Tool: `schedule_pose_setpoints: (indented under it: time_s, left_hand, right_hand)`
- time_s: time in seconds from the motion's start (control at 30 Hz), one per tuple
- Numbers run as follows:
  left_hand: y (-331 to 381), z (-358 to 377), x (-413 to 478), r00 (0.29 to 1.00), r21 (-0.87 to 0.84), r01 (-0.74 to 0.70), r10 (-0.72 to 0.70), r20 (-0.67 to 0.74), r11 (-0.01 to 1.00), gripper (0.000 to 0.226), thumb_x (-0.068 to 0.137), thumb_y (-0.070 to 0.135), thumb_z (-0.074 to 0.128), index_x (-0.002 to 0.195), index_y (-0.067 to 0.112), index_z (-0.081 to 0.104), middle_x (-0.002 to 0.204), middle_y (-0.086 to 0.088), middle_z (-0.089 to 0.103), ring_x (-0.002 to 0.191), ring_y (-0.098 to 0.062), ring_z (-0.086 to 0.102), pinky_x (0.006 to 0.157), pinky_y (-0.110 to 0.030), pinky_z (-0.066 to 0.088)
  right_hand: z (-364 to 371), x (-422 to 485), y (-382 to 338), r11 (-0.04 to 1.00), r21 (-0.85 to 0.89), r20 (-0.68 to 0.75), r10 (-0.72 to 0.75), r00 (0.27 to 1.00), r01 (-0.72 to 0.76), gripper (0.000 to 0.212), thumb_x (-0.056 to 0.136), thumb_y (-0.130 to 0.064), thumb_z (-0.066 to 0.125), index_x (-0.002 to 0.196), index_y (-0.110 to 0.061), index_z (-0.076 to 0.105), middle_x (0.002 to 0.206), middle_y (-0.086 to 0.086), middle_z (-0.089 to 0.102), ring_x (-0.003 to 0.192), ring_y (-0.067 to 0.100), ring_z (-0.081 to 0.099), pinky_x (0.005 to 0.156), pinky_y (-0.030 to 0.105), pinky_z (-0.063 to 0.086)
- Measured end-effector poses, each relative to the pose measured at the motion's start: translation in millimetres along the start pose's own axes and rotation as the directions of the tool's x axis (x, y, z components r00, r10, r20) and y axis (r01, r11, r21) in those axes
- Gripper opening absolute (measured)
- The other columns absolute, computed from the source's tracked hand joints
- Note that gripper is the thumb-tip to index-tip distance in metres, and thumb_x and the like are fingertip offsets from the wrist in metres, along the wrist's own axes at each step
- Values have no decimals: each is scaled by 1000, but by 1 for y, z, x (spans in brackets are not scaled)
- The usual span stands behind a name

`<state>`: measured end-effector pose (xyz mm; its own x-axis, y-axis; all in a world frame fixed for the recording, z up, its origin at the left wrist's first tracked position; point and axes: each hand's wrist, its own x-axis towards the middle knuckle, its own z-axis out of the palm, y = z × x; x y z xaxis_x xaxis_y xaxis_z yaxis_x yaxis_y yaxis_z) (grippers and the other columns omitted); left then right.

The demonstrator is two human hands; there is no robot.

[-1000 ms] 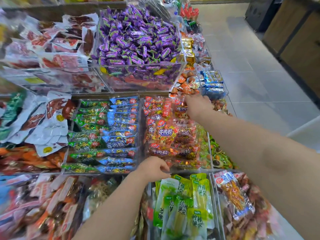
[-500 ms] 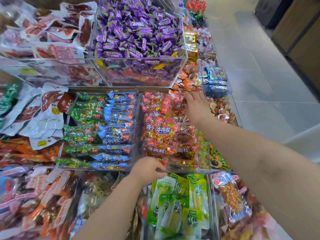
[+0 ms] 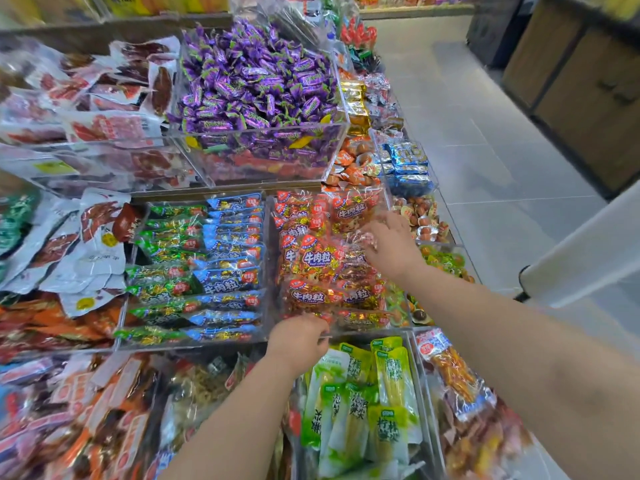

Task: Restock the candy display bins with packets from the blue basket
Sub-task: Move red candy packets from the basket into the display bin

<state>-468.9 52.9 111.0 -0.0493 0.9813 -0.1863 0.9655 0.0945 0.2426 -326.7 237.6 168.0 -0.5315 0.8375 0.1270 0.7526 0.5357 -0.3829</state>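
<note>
– Listing stock in reach: which of your hands is nearer the red packets (image 3: 313, 261)?
– My right hand (image 3: 393, 247). Its fingers are spread on the pile's far right; the packets lie to its left, long sides across the bin (image 3: 363, 336). My left hand (image 3: 298, 341) curls over the front rim, with the packets just beyond.
– Blue basket?
– Out of view.

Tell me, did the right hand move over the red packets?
Yes. The right hand slid back toward the front, from the far right corner of the clear bin to about halfway along its right side.
</note>
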Motion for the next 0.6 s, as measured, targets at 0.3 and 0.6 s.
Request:
schedule_pose_setpoints:
  time_s: [0.3,0.6]
  left_hand:
    - [13,1,-1,1000,-19,17,-17,-20,1000,26,86,28,53,109,23,65,112,0,62,104,-22,57,80,-31,45]
    - [191,16,-1,936,-191,-351,340,-86,917,14,89,20,56,92,12,66,93,-7,65,91,-29,59,72,-35,45]
  right_hand:
    - [-21,-150,52,824,430,-38,426,904,-370,19,86,-8,55,97,-20,65,103,-1,55,98,14,53,82,26,40]
    - [-29,-347,141,416,583,44,841,539,-698,14,87,-4,58,93,-4,71,86,10,68,79,15,54,64,18,37]
